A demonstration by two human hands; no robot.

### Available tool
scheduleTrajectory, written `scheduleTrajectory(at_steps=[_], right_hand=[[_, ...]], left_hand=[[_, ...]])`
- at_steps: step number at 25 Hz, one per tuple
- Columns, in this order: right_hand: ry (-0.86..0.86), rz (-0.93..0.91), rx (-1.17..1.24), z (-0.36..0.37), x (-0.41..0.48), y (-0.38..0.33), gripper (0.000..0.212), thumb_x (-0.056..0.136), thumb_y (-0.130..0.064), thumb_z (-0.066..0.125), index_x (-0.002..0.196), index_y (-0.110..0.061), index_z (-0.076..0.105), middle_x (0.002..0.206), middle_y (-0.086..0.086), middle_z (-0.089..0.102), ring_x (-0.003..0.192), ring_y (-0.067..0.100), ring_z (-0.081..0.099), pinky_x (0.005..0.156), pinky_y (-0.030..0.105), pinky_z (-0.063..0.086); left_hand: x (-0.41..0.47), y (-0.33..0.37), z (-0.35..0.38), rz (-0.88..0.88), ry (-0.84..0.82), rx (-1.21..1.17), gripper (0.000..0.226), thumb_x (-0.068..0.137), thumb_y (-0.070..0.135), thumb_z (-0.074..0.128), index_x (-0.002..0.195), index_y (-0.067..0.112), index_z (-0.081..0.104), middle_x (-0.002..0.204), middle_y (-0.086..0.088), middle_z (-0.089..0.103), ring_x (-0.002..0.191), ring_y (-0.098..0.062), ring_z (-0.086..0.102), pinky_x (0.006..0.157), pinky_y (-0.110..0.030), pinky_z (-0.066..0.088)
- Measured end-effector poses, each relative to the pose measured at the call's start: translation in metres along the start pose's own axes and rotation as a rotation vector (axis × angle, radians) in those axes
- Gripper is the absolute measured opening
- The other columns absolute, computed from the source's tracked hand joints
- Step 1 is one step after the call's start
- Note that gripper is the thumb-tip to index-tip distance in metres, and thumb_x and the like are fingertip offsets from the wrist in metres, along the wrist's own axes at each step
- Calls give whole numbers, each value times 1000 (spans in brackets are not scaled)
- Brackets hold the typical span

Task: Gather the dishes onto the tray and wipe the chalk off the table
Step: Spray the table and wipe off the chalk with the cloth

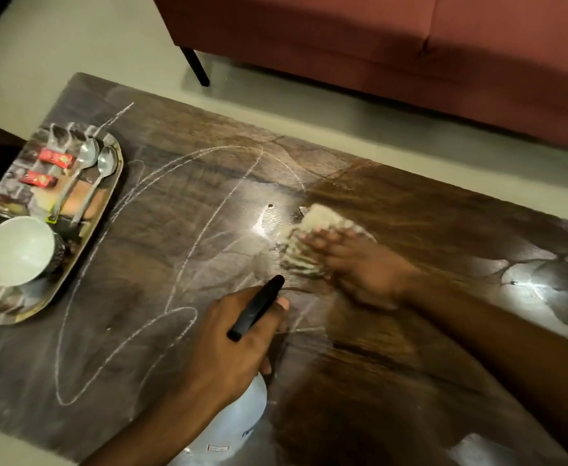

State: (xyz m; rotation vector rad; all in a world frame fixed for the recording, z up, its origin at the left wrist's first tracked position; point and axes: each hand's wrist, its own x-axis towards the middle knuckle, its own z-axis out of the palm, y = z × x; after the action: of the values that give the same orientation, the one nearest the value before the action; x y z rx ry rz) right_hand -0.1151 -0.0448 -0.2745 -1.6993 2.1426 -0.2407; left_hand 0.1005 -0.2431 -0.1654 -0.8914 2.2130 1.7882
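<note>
1. Head view shows your left hand [239, 338] towards the near edge of the table, curled round the neck of a white spray bottle [235, 422], whose black nozzle points far-right.
2. Your right hand [353, 267] lies with fingers stretched over a pale cloth [309, 237], pressing it onto the table [427, 210] right of centre; blur hides finer detail.
3. Chalk scribbles [208, 224] cover the tabletop's left and middle.
4. At far left, the tray [104, 210] holds a white bowl [17, 250], two spoons [87, 156] and two red packets [55, 158].

Red sofa [376, 45] on pale floor [74, 45]
</note>
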Motion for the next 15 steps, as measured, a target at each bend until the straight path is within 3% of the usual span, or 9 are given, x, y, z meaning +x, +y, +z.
scheduleTrajectory(at_steps=[2,4,5,6,8,12,13,15], right_hand=[[195,480,68,-20,-7,39,66,108,-48,27,170,-36,10,180,1,10,167,23,4,134,40,-3],[404,925,222,-38,10,56,65,109,-39,33,171,-27,17,180,6,10,167,29,4,135,44,-1],[462,1058,273,-43,31,50,64,111,-33,37,172,-25,17,180,6,9,167,29,3,135,47,0],[458,1076,298,-44,54,35,64,112,-28,39,172,-25,16,180,6,8,167,30,2,135,47,0],[352,795,261,-32,96,-13,65,112,-28,37,172,-29,11,180,3,8,167,28,2,135,46,0],[-56,-76,47,9,92,-90,64,110,-40,30,171,-36,11,180,-6,6,167,20,-3,135,46,-3],[-76,-133,18,8,74,-78,64,110,-41,30,171,-37,11,180,-8,5,167,18,-4,135,44,-4],[24,106,29,1,31,-41,64,110,-45,27,171,-39,6,180,-6,5,167,20,-1,135,46,-2]], left_hand=[[-1,-4,-18,-5,23,-28,37,95,49,64,85,15,75,79,-10,78,42,-32,67,45,-32,50],[1,-5,-31,-8,42,-54,38,94,49,64,80,15,74,77,-9,78,41,-32,66,43,-29,48],[3,-6,-36,-13,48,-81,39,93,49,64,78,15,73,76,-10,77,40,-32,65,42,-29,47],[4,-6,-39,-14,48,-100,39,93,49,64,75,15,71,74,-11,76,40,-31,65,42,-28,47],[6,-9,-45,-9,42,-93,42,95,49,62,70,16,68,70,-12,74,39,-30,64,42,-27,47],[-2,-19,-48,-6,-36,-20,47,98,54,61,71,15,63,58,-18,65,41,-37,65,40,-32,48],[-7,-23,-49,-16,-60,13,51,95,60,60,73,14,61,58,-21,62,44,-40,64,40,-38,48],[-19,-32,-53,-25,-99,55,57,90,69,58,75,14,61,58,-23,59,50,-46,62,45,-51,48]])
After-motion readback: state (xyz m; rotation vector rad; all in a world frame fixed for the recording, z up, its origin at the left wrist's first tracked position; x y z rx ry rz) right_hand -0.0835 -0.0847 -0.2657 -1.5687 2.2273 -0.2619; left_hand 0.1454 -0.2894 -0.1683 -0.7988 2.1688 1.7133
